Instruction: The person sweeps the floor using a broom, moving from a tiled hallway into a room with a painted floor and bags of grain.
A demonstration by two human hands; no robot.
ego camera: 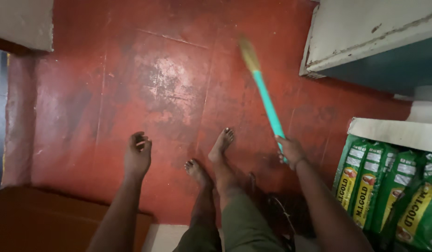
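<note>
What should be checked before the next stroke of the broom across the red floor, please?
1. Right hand grips the teal broom handle: ok.
2. Left hand empty, away from the broom: ok.
3. Bare feet out of the bristles' path: ok.
4. Green packets at the right, apart from the broom: ok.
5. Dust on the red floor: cannot tell, picture blurred.

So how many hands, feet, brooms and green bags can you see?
Hands: 2, left hand empty, right hand holding the broom
Feet: 2
Brooms: 1
Green bags: 4
Total: 9
</note>
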